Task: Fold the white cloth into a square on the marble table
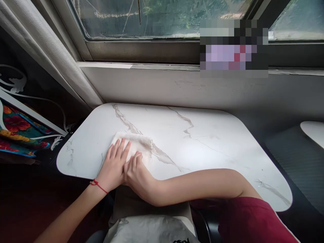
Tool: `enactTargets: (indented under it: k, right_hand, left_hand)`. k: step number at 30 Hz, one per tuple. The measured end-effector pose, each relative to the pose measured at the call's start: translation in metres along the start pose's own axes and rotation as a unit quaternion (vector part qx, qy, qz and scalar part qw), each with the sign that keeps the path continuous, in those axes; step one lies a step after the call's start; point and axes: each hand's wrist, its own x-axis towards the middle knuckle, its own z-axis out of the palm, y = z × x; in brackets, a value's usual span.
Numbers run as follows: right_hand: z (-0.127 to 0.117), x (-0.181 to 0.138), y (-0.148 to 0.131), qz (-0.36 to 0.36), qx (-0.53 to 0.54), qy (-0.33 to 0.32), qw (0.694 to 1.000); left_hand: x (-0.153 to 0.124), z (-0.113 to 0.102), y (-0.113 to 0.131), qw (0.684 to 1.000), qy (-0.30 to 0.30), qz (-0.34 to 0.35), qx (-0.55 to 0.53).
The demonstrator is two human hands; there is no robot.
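A fluffy white cloth (141, 141) lies on the left part of a white marble-patterned table (207, 141). My left hand (115, 167), with a red string bracelet at the wrist, rests flat on the cloth with fingers stretched out. Right beside it, touching it, is my right hand (138, 175); its fingers are bent and pressed together on the near part of the cloth. The right forearm reaches across the table's front edge. The cloth under both palms is hidden.
A window (164, 20) and its sill run behind the table, with a blurred patch at the right. A pale curtain (50, 47) hangs at the left. Floral fabric (20, 128) and white cables (59, 109) are at far left. Another white tabletop (315, 131) shows at right.
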Motion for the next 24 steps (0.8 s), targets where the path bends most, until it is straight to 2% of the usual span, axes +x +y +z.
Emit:
enactTargets:
  k: [3,6,9,12,16,19,21,24]
  right_hand:
    - [0.012,0.010,0.009,0.035,0.007,0.033,0.999]
    - [0.028,0.028,0.027,0.070,0.001,0.048,0.996]
    - [0.042,0.046,0.058,0.097,0.008,0.048,0.994]
    - [0.053,0.059,0.101,0.106,0.026,0.052,0.993]
    - [0.070,0.065,0.164,0.069,0.070,0.072,0.993]
    - [0.083,0.063,0.201,0.045,0.098,0.098,0.989]
    - [0.088,0.061,0.216,0.041,0.104,0.111,0.987]
    - [0.086,0.058,0.224,0.041,0.100,0.109,0.988]
  left_hand:
    - [0.018,0.002,-0.011,1.000,-0.029,0.003,-0.001]
    - [0.050,0.005,-0.020,0.998,-0.061,-0.019,0.004]
    - [0.092,0.007,-0.022,0.993,-0.100,-0.054,0.009]
    - [0.135,0.007,-0.014,0.989,-0.121,-0.086,0.016]
    - [0.181,0.010,-0.002,0.989,-0.086,-0.120,0.013]
    - [0.204,0.019,-0.002,0.993,-0.037,-0.110,-0.015]
    - [0.215,0.026,-0.007,0.996,-0.013,-0.083,-0.033]
    - [0.222,0.033,-0.015,0.997,0.010,-0.054,-0.048]
